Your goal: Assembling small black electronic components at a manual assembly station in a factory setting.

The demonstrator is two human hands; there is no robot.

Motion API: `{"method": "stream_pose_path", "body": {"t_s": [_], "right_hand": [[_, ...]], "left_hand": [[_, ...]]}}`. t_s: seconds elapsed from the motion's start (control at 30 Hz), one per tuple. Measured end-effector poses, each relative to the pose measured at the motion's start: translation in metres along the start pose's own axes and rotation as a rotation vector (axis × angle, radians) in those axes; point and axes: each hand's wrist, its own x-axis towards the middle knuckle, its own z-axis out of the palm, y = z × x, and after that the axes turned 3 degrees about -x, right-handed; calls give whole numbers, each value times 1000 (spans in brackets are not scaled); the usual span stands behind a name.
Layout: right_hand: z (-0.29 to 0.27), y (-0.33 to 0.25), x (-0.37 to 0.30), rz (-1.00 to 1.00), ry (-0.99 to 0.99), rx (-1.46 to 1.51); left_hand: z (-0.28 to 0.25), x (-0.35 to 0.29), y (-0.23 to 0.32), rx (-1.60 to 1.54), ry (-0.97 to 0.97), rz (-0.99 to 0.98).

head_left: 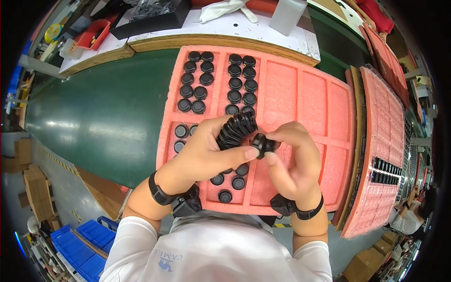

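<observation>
My left hand [199, 152] is closed around a bundle of black ribbed ring-shaped parts [236, 130], pressed side by side in a row. Its thumb tip touches a short round black part [261, 145]. Between thumb and forefinger, my right hand [298, 157] pinches that same part from the other side. Both hands are over a pink foam tray [280, 87] with rectangular compartments. Round black caps [225, 196] sit in its left and middle compartments; my left hand and forearm hide some of them. Each wrist wears a black strap with a small black device.
The tray lies on a green conveyor belt [94, 117]. Beyond it stands a white-topped bench [174, 35] with a black bin [155, 21], white gloves [225, 10] and a red box [94, 34]. More foam trays [371, 197] lean at the right. Blue crates [77, 244] are at lower left.
</observation>
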Motion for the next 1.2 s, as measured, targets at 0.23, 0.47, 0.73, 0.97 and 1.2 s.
{"method": "stream_pose_path", "body": {"t_s": [0.23, 0.47, 0.73, 0.97, 1.2], "right_hand": [[-5, -3, -2, 531, -3, 1135], [4, -4, -5, 565, 63, 1081], [11, -5, -8, 185, 21, 374], [8, 5, -12, 337, 13, 893], [13, -7, -10, 284, 108, 513]], "left_hand": [[-4, 2, -3, -500, -195, -68], [-2, -1, -7, -178, -84, 112], [5, -2, -9, 301, 11, 432], [2, -5, -7, 237, -28, 358], [-1, -5, -5, 291, -83, 386]]}}
